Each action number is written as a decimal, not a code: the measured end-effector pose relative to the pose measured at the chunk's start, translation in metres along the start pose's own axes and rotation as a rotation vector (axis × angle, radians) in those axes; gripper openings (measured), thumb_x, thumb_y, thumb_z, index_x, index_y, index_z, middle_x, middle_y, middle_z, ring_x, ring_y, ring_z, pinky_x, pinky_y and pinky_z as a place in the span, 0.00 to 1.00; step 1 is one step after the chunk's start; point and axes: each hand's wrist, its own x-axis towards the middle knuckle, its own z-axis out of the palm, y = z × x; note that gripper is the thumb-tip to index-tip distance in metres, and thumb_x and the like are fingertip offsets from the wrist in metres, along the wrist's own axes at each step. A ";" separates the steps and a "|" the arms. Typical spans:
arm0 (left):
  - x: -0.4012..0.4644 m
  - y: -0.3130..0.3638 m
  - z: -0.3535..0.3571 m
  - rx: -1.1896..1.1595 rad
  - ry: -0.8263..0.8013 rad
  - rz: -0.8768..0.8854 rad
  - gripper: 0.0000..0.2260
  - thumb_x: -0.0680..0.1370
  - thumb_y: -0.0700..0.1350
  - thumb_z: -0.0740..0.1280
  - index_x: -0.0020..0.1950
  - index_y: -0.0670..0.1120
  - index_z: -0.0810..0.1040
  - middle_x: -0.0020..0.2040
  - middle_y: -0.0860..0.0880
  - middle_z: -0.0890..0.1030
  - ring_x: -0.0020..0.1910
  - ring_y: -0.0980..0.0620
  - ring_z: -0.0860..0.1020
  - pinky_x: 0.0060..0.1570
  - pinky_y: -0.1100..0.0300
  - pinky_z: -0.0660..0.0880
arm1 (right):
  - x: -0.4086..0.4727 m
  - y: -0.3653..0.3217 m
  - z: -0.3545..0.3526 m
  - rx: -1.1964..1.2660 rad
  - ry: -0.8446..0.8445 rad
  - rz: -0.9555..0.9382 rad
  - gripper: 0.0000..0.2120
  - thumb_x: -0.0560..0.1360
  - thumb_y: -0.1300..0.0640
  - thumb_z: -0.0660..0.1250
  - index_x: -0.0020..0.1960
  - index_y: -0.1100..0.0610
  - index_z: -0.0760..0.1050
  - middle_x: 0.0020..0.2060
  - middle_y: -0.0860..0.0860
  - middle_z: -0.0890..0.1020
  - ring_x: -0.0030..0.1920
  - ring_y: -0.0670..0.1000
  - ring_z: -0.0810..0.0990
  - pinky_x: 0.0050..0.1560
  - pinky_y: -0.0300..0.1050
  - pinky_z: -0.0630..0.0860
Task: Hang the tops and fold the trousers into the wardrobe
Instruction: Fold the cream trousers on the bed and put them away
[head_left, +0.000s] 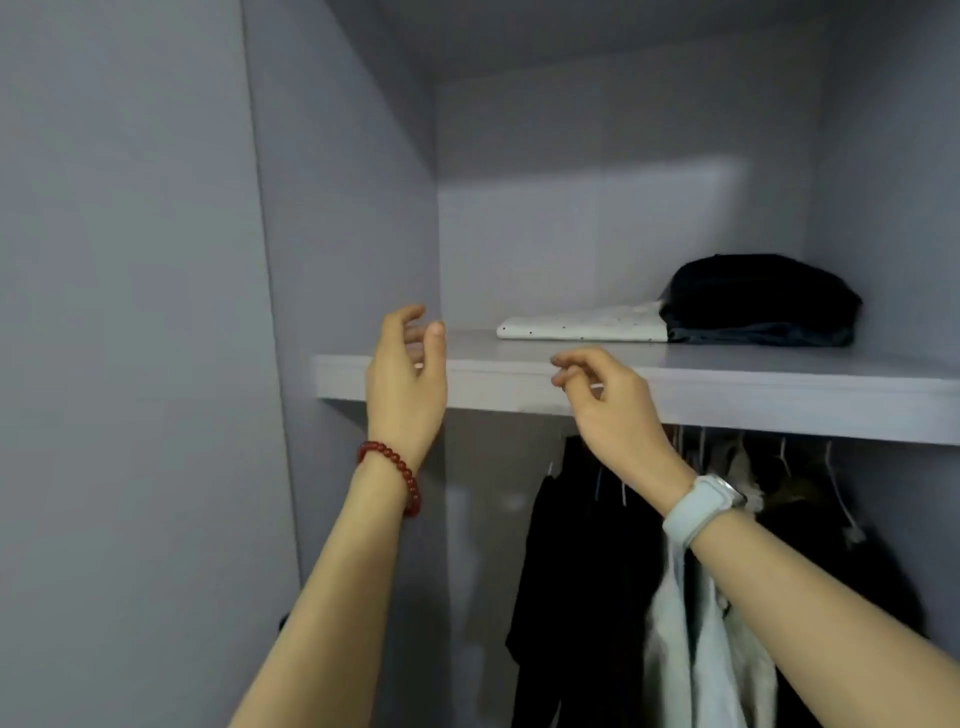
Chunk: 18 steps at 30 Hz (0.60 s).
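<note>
- Head view: folded trousers (758, 304) lie on the wardrobe shelf (727, 387), at 2 o'clock from both hands, long axis left-right.
- Right hand (605, 397) is nearer; fingers loosely curled, grasping nothing.
- Left hand (405, 379) is relaxed, empty, at the shelf edge.
- Hung tops (587, 561) at 6 o'clock.

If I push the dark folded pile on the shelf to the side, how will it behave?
The dark folded pile is soft cloth, so it would probably sag or lose its fold rather than slide stiffly. Part of it lies on the white folded garment, which may get dragged along. It will not roll.
</note>
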 end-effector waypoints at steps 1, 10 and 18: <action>-0.023 0.003 -0.010 0.000 0.017 -0.039 0.11 0.81 0.45 0.59 0.62 0.47 0.71 0.49 0.51 0.77 0.47 0.52 0.78 0.43 0.71 0.70 | -0.023 -0.001 0.002 0.012 -0.044 0.020 0.09 0.78 0.62 0.59 0.51 0.54 0.77 0.41 0.45 0.79 0.44 0.48 0.78 0.43 0.28 0.70; -0.213 0.034 -0.165 -0.022 -0.063 -0.395 0.10 0.81 0.48 0.56 0.49 0.50 0.76 0.42 0.51 0.81 0.42 0.54 0.80 0.44 0.60 0.75 | -0.203 -0.052 0.057 0.166 -0.518 0.168 0.09 0.79 0.61 0.58 0.51 0.54 0.76 0.39 0.43 0.79 0.45 0.49 0.80 0.49 0.41 0.75; -0.330 0.018 -0.359 0.864 -0.007 -0.490 0.12 0.79 0.49 0.59 0.54 0.45 0.79 0.49 0.50 0.80 0.46 0.50 0.78 0.48 0.57 0.74 | -0.345 -0.149 0.167 0.315 -1.042 0.074 0.09 0.79 0.60 0.59 0.52 0.56 0.78 0.39 0.46 0.80 0.43 0.49 0.80 0.47 0.39 0.75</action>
